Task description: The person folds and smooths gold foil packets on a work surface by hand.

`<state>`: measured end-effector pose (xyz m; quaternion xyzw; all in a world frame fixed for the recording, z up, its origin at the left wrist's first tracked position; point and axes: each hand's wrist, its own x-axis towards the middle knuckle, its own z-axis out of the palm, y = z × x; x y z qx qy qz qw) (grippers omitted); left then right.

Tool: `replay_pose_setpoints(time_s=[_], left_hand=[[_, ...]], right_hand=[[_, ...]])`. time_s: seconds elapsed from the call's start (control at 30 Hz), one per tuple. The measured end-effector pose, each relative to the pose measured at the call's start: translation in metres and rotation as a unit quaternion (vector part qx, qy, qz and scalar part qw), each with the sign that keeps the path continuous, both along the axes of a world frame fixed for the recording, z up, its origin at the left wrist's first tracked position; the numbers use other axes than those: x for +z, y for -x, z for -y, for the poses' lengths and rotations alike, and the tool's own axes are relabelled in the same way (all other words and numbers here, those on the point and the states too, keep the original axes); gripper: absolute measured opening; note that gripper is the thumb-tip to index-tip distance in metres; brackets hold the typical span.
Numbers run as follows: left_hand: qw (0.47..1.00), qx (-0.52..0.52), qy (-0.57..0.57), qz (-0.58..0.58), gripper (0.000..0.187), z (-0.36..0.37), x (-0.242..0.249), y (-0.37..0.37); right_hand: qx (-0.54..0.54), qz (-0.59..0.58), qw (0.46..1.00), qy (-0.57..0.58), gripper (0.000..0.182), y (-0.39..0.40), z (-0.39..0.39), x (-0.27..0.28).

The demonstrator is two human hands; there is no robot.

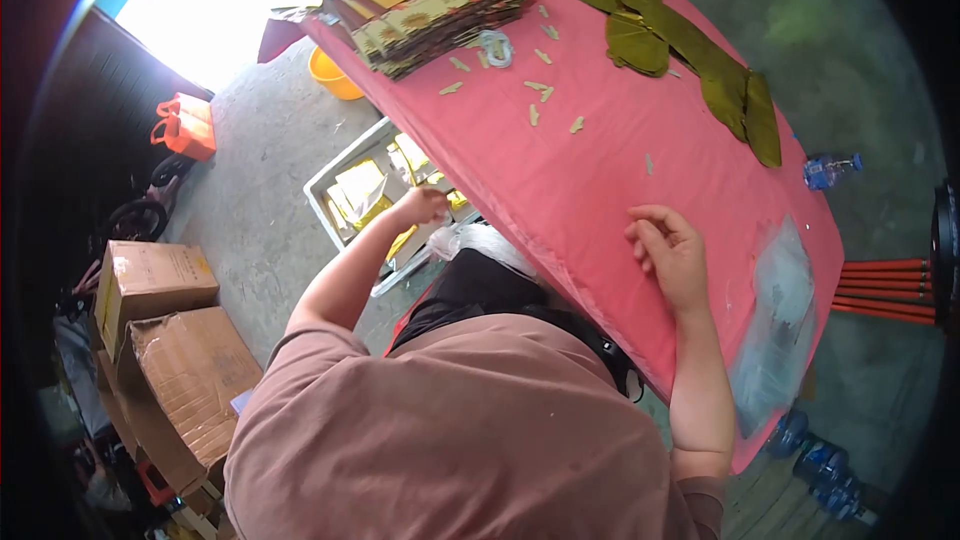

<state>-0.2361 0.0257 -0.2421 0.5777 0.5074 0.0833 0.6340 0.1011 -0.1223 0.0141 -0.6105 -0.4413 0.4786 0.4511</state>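
Observation:
Over the pink table (600, 170), my right hand (668, 245) hovers near the front edge, its fingers curled but apart, with nothing seen between them. Beside the table, my left hand (421, 206) is above a grey crate (318, 190) that holds yellow and white packets (360, 185); its fingers are bent and small in view, and what they hold, if anything, cannot be made out. Several small pale pieces (534, 115) lie scattered on the tabletop. Near them are a white coil (495, 49) and a stack of printed cards (450, 15).
Dark gold sheets (700, 55) run along the table's far edge. A clear plastic bag (775, 330) lies at the right end, by a small bottle (832, 171). Cardboard boxes (190, 370), an orange bag (187, 127) and a yellow basin (333, 75) stand on the floor.

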Motion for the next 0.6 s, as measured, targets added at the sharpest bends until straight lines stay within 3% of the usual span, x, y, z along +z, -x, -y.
replay_pose_setpoints(time_s=[0.03,0.1,0.13,0.17,0.2,0.27,0.33,0.4,0.47,0.53,0.6], left_hand=[[0.997,-0.076,-0.008,-0.016,0.034,0.002,0.007,-0.001],[0.965,-0.245,-0.077,-0.05,0.033,0.008,0.081,-0.014],[0.948,-0.292,-0.118,-0.052,0.034,0.013,0.116,-0.02],[0.926,-0.338,-0.159,-0.055,0.034,0.018,0.153,-0.026],[0.921,-0.372,-0.118,-0.023,0.035,0.022,0.198,-0.035],[0.911,-0.405,-0.079,0.004,0.036,0.021,0.264,-0.053],[0.877,-0.464,0.022,0.122,0.034,0.009,0.298,-0.071],[0.898,-0.422,-0.087,0.087,0.028,-0.016,0.311,-0.094],[0.896,-0.327,-0.298,0.01,0.025,-0.047,0.316,-0.131],[0.81,-0.238,-0.529,-0.086,0.025,-0.092,0.287,-0.162],[0.746,-0.197,-0.62,-0.143,0.024,-0.131,0.265,-0.194]], right_hand=[[0.016,0.059,0.998,-0.028,0.016,0.0,-0.003,-0.002],[0.055,0.187,0.977,-0.089,0.016,0.002,-0.014,0.003],[0.049,0.187,0.977,-0.093,0.016,0.001,-0.021,0.002],[0.062,0.28,0.944,-0.162,0.019,0.0,-0.027,-0.002],[0.075,0.369,0.898,-0.228,0.022,0.001,-0.033,-0.005],[0.072,0.366,0.905,-0.203,0.029,0.004,-0.044,-0.011],[0.059,0.431,0.87,-0.231,0.033,0.005,-0.053,-0.027],[0.066,0.438,0.864,-0.241,0.034,0.003,-0.054,-0.027],[0.072,0.447,0.857,-0.247,0.036,0.003,-0.053,-0.028],[0.07,0.423,0.874,-0.23,0.034,0.005,-0.052,-0.032],[0.062,0.425,0.872,-0.236,0.033,0.007,-0.05,-0.031]])
